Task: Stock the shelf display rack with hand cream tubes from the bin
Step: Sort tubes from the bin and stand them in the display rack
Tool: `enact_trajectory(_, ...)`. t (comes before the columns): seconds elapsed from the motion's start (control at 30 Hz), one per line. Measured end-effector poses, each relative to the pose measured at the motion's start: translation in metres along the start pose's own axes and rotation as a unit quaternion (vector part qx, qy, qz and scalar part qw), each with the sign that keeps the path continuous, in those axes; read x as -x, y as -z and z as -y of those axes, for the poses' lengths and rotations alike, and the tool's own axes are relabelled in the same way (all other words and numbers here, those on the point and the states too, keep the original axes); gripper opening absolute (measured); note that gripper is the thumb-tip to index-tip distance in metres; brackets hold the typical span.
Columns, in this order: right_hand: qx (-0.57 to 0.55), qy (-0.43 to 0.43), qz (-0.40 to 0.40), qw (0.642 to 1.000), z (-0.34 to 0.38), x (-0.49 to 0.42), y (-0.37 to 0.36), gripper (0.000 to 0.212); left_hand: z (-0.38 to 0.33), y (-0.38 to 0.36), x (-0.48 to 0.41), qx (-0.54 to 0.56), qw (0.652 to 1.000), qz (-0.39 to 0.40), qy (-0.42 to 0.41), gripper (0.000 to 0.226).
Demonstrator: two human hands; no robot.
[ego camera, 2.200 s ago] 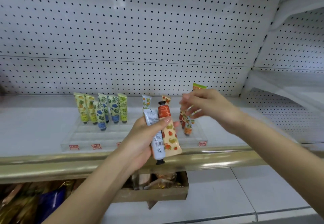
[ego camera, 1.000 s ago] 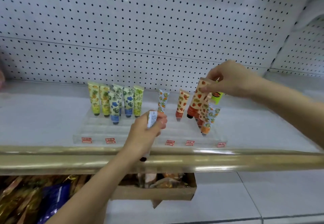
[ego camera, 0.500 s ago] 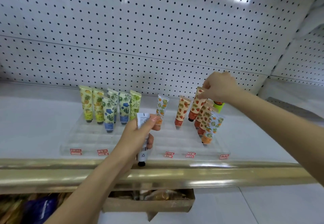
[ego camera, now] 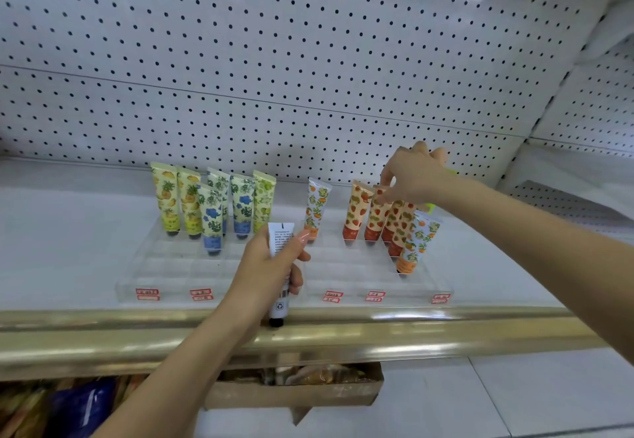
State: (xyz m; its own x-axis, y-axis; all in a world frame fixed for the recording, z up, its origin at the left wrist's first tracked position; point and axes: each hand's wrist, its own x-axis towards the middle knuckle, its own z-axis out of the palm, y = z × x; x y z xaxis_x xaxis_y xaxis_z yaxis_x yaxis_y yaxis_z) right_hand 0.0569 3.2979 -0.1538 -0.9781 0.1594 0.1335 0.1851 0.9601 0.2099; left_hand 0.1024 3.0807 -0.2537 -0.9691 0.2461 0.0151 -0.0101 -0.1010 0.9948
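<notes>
Your R hand (ego camera: 415, 174) just stood the strawberry tube (ego camera: 375, 220) in the rack (ego camera: 171, 266), back row. Its fingertips still pinch the top. L hand (ego camera: 267, 268) now grips only the white tube (ego camera: 280, 242), cap down, in front of the rack.

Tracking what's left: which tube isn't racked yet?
The white tube with black cap, gripped by the left hand; the others stand cap-down in the clear rack.
</notes>
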Motion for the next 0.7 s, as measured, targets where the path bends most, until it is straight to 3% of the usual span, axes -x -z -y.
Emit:
enact_trajectory(0.4, 0.047, 0.003, -0.009, 0.999, 0.001, -0.005, -0.004, 0.032, 0.0, -0.002, -0.001, 0.019, 1.0, 0.014, 0.015, 0.013)
enact_trajectory(0.7, -0.032, 0.031, 0.0, 0.999, -0.008, 0.01, 0.02, 0.034, -0.006, -0.005, 0.007, 0.016, 0.999, 0.036, 0.004, 0.01)
